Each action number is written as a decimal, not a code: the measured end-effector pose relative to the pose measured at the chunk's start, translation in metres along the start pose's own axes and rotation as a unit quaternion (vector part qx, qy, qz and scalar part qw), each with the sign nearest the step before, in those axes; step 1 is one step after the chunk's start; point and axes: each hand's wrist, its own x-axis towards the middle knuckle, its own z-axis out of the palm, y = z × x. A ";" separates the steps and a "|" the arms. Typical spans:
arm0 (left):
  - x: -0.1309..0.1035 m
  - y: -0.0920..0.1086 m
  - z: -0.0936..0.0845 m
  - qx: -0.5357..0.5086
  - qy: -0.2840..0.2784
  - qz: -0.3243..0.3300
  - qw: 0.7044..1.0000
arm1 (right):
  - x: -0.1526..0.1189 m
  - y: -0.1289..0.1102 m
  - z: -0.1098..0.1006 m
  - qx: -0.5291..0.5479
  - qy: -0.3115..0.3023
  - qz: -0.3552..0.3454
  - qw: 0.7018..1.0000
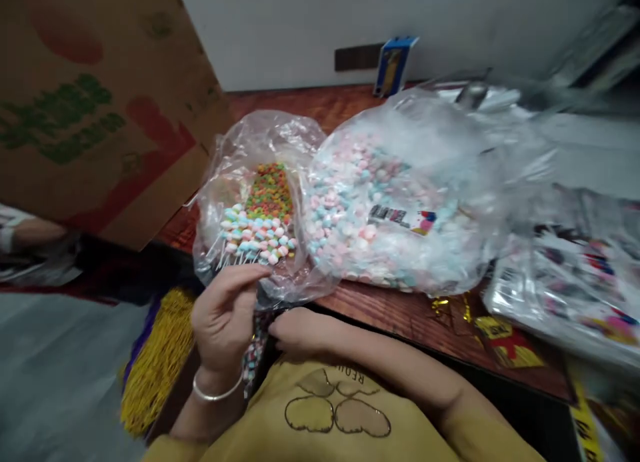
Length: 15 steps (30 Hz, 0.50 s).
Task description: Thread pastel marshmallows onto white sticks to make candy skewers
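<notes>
My left hand [225,319], with a pale bangle at the wrist, is closed at the near edge of a clear plastic bag [265,129]; what its fingers hold, if anything, is hidden. In that bag lie pastel marshmallow sticks [257,235] with white stems pointing toward me, and behind them a patch of small orange, green and red candies [273,189]. My right hand [303,330] is curled at the table's front edge, close to my shirt, its grip unclear. Between and below my hands shows something with small multicoloured pieces [253,355], blurred.
A large clear bag of pastel marshmallows [350,215] fills the middle of the wooden table [390,312]. Printed plastic packaging [565,275] is piled at right, near a yellow and red wrapper [510,342]. A cardboard box [100,102] stands left; yellow fringe [160,362] hangs below. A blue box [395,65] is behind.
</notes>
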 end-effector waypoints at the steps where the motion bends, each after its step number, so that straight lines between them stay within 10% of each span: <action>1: 0.003 -0.006 0.012 -0.027 -0.048 -0.010 0.998 | -0.020 0.005 -0.016 -0.006 0.013 0.017 1.000; 6: 0.018 -0.021 0.083 -0.119 -0.228 -0.008 0.966 | -0.118 0.038 -0.105 0.042 0.211 0.172 0.961; 10: 0.017 -0.016 0.131 -0.188 -0.310 -0.002 0.932 | -0.162 0.096 -0.145 -0.132 0.461 0.367 0.797; 15: 0.012 -0.020 0.157 -0.198 -0.370 -0.015 0.907 | -0.168 0.154 -0.147 -0.157 0.470 0.442 0.747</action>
